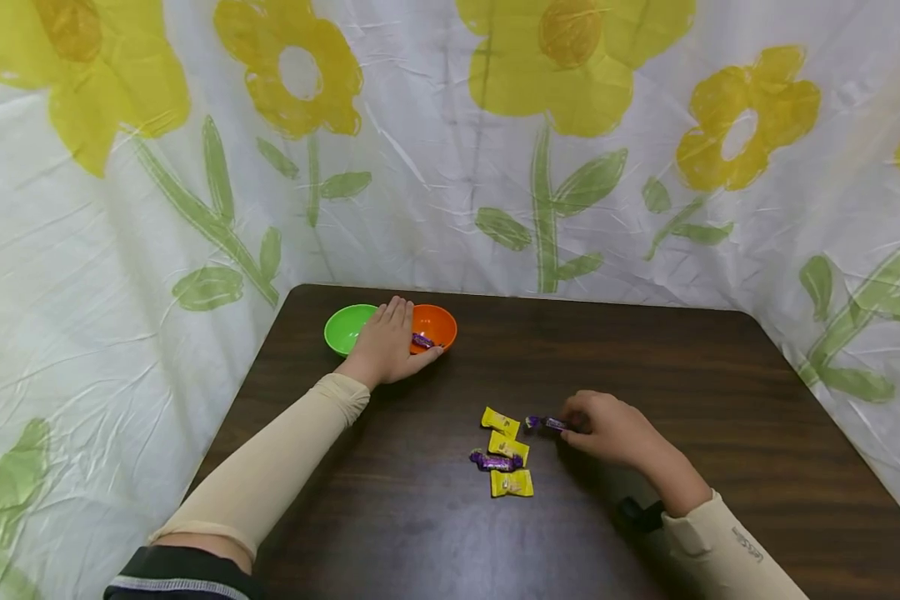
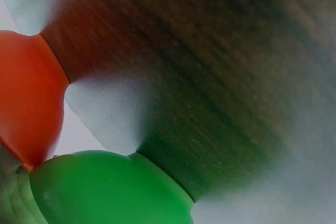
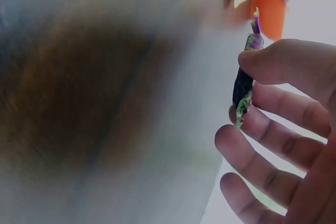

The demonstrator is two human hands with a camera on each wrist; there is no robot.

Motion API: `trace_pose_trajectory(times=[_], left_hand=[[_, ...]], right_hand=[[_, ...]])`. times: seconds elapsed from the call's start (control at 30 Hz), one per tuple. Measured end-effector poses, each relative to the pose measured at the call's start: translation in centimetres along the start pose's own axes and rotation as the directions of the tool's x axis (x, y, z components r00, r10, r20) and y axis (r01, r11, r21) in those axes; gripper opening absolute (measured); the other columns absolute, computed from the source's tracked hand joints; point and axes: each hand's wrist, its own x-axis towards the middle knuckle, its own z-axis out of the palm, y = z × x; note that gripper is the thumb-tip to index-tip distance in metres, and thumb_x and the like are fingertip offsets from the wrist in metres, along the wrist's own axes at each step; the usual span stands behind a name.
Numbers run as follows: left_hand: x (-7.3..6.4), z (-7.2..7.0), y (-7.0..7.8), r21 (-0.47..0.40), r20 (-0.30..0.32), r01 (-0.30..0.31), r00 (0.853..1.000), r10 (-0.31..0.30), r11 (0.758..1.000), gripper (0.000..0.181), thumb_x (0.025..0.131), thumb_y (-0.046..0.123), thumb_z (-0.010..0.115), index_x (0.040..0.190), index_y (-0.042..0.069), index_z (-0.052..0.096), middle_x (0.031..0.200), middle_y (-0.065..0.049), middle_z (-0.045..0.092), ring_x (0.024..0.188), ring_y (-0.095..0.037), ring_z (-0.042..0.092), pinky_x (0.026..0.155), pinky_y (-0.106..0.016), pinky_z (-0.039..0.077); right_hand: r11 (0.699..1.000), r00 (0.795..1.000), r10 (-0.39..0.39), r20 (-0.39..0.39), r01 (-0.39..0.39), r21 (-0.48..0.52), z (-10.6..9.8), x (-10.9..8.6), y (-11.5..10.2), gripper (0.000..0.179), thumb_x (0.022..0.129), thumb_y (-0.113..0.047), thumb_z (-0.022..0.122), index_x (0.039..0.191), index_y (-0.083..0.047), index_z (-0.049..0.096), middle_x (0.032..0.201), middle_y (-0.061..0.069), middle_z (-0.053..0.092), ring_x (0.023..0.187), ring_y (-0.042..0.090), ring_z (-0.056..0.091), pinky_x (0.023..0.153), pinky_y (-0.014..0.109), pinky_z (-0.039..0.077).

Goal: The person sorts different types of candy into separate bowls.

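Clock read from head view, 12 = far edge of dk-brown wood-grain table (image 1: 682, 358).

R hand (image 1: 607, 429), at approx. 2–3 o'clock of the loose sweets: thumb & fingertips pinching a small purple foil-wrapped sweet w/ twisted ends (image 1: 547, 424), the "held sweet". Right wrist view agrees: thumb on one side, fingertips opp., outer fingers loosely bent & apart. Whether held sweet touches tabletop, can't tell.

Loose sweets, mid-table, in rough column: three flat yellow wrapped sweets (image 1: 508, 448), plus one more purple twist-wrapped sweet (image 1: 497, 462) lying crosswise betw. middle & nearest yellows. Farthest yellow at 12 of the group, nearest at approx. 5. Held sweet at approx. 2, just beside the farthest yellow.

L hand (image 1: 390, 342), approx. 10–11 o'clock of the loose sweets: laid over the join of two small round bowls. Fingers straight, side by side; thumb out twd 3 along near rim of orange bowl. Grips nothing; how hard it presses, can't tell.

Bowls nr table's far L corner: bright-green glossy bowl (image 1: 342, 330) on the 9 side, bright-orange glossy bowl (image 1: 438, 322) on the 3 side. Orange one contains a purple-wrapped sweet (image 1: 422, 340). Green one's inside partly hidden by hand.

Cream sleeves (image 1: 285, 462) both forearms. White cloth w/ painted yellow flowers (image 1: 427, 208) beyond 12 edge.
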Motion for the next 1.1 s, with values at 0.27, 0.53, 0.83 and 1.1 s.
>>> trace_pose_trajectory(times=[0.27,0.53,0.83,1.1], left_hand=[[0.0,-0.1,0.3,0.004,0.007,-0.005,1.000,0.005,1.000,0.107,0.101,0.078,0.034,0.165,-0.007,0.026,0.172,-0.026,0.030,0.163,-0.040,0.024,0.135,-0.050,0.019],[-0.1,0.3,0.5,-0.016,0.005,0.001,1.000,-0.001,1.000,0.107,0.100,0.078,0.035,0.165,-0.007,0.026,0.173,-0.025,0.029,0.163,-0.040,0.024,0.135,-0.050,0.017],[0.0,0.3,0.2,-0.011,0.003,0.002,1.000,-0.002,1.000,0.106,0.101,0.078,0.035,0.165,-0.007,0.027,0.173,-0.025,0.029,0.164,-0.040,0.023,0.135,-0.051,0.018],[0.2,-0.1,0.1,-0.010,0.013,0.006,1.000,-0.005,1.000,0.107,0.101,0.078,0.034,0.166,-0.007,0.024,0.173,-0.025,0.028,0.164,-0.040,0.022,0.135,-0.051,0.016]], right_hand=[[0.998,0.997,0.035,-0.067,-0.031,0.061,0.0,0.8,1.0,0.009,0.095,-0.022,0.079,0.101,-0.017,0.076,0.098,-0.003,0.071,0.081,0.009,0.062,0.069,0.032,0.055],[0.994,0.989,0.058,-0.136,-0.044,0.105,0.8,3.2,1.7,0.013,0.095,-0.024,0.079,0.105,-0.016,0.077,0.104,0.001,0.073,0.086,0.013,0.065,0.072,0.038,0.057],[0.989,0.984,0.084,-0.156,-0.064,0.131,1.5,7.3,-0.1,0.019,0.096,-0.028,0.078,0.110,-0.015,0.077,0.108,0.004,0.074,0.089,0.018,0.068,0.073,0.042,0.059],[0.984,0.965,0.140,-0.220,-0.111,0.137,1.4,11.6,-3.1,0.019,0.096,-0.031,0.077,0.109,-0.016,0.077,0.108,0.004,0.073,0.088,0.020,0.069,0.069,0.041,0.058]])
